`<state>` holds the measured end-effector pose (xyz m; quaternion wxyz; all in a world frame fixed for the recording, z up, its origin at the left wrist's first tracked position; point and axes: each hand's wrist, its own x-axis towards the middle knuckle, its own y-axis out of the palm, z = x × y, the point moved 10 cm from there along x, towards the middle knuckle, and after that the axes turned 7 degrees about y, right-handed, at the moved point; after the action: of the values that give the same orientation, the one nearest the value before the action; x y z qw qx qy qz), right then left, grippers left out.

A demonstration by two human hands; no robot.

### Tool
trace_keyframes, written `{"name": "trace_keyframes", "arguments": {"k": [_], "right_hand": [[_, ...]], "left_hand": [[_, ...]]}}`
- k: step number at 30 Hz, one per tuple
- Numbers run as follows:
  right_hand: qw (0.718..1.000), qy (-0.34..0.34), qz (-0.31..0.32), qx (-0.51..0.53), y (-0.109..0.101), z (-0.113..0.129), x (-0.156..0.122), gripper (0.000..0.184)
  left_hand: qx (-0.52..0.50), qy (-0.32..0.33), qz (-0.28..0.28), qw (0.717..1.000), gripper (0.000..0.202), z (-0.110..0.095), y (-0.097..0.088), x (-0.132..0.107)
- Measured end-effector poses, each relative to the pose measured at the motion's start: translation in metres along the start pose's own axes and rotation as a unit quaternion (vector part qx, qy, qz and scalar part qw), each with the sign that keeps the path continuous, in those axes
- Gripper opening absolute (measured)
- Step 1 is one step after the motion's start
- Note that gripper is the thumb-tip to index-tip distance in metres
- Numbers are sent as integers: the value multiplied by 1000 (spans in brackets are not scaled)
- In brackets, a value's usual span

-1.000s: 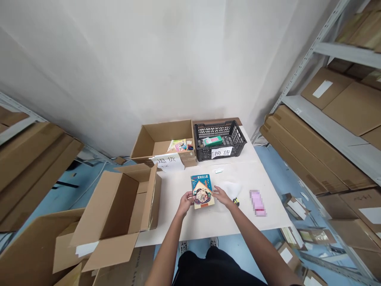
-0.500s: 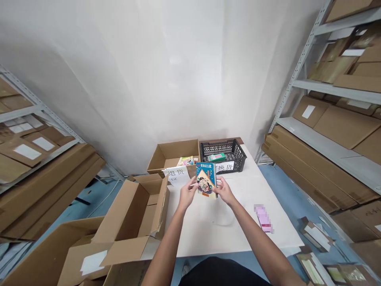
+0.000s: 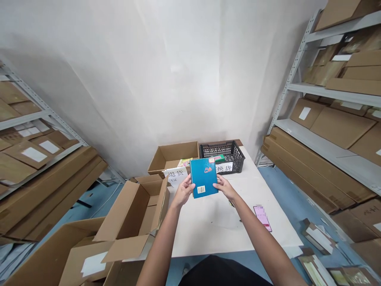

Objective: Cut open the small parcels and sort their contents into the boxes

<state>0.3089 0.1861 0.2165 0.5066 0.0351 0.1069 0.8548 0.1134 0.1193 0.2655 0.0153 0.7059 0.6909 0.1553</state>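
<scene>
A blue book (image 3: 204, 176) is held up over the table, its back cover with a barcode and a small red drawing facing me. My left hand (image 3: 184, 190) grips its left edge, thumb on the cover. On the opposite edge my right hand (image 3: 224, 186) pinches it the same way. Behind the book stand an open cardboard box (image 3: 178, 150) and a black plastic crate (image 3: 236, 159), each with a white paper sign on its front. A green item (image 3: 219, 158) lies in the crate, and a colourful printed item (image 3: 184, 162) lies in the box.
An open carton (image 3: 135, 210) stands at the table's left, above a bigger box (image 3: 50, 254) of cartons. A phone with a pink screen (image 3: 263, 218) lies on the white table (image 3: 208, 238) at right. Shelves of cardboard boxes (image 3: 342, 131) flank both sides.
The book has been turned over: its illustrated front cover faced me before, and now its plain blue back does. Both hands still hold it at the sides.
</scene>
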Motion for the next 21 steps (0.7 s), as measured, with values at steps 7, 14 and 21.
{"name": "trace_keyframes", "arguments": {"k": [7, 14, 21], "right_hand": [[999, -39, 11, 32, 14, 18, -19, 58], [984, -145, 52, -89, 57, 32, -11, 67], [997, -37, -62, 23, 24, -7, 57, 78]], "left_hand": [[206, 61, -132, 968, 64, -5, 7, 0], [127, 93, -95, 983, 71, -19, 29, 8], [27, 12, -84, 996, 82, -12, -29, 23]]}}
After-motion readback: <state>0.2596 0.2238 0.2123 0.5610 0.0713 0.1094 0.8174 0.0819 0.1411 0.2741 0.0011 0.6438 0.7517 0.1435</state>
